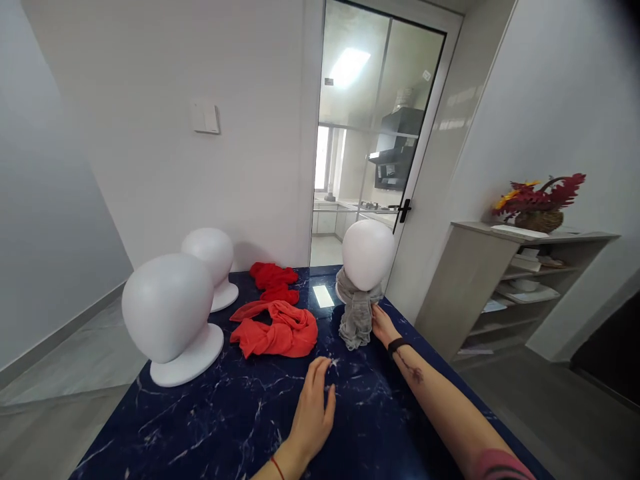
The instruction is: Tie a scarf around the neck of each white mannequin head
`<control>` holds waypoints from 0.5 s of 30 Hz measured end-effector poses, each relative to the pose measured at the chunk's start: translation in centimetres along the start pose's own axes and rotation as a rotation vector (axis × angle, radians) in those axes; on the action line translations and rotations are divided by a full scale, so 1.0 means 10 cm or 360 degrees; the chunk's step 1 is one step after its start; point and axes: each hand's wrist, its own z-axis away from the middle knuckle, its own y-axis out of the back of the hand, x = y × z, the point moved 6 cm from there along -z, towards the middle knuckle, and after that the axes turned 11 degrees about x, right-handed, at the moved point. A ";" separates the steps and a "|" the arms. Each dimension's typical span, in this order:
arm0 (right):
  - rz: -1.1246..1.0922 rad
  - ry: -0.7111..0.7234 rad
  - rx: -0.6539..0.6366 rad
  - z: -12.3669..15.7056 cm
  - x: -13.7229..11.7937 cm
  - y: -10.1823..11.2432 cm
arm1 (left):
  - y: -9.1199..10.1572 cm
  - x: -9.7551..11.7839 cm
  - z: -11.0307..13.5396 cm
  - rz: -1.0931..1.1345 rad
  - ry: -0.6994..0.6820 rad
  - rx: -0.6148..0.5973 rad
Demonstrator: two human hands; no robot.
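My right hand (383,325) reaches to the grey scarf (356,315) wrapped around the base of a white head form (368,254); its fingers press against the hanging cloth and look closed on it. My left hand (314,407) hovers low over the dark blue marble table (210,427), fingers stretched out, holding nothing. An orange-red scarf (277,330) lies bunched just ahead of the left hand. A second red scarf (274,278) lies behind it near the wall.
Two bare white head forms (170,313) (213,263) stand on the table's left side. A glass door (380,147) with a black handle is behind the table. A shelf unit (515,280) with a flower basket (539,203) stands to the right.
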 end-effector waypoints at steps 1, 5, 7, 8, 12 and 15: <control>0.0031 -0.0028 0.0030 -0.16 0.04 -0.06 | -0.02 0.00 0.00 0.0002 0.0000 -0.0064; 0.0177 -0.0078 0.0109 -0.69 0.18 -0.28 | -0.10 -0.04 -0.01 0.0011 -0.0019 -0.0159; 0.0257 -0.0073 0.0132 -0.88 0.21 -0.36 | -0.14 -0.11 0.00 -0.0006 -0.0005 -0.0088; 0.0299 -0.0062 0.0141 -0.95 0.21 -0.39 | -0.16 -0.16 0.01 -0.0021 0.0013 -0.0041; 0.0470 0.0055 0.0160 -1.12 0.15 -0.51 | -0.27 -0.32 0.04 -0.0045 0.0076 0.0056; 0.0578 0.0287 0.0203 -1.14 0.01 -0.55 | -0.30 -0.36 0.05 -0.0021 0.0131 0.0059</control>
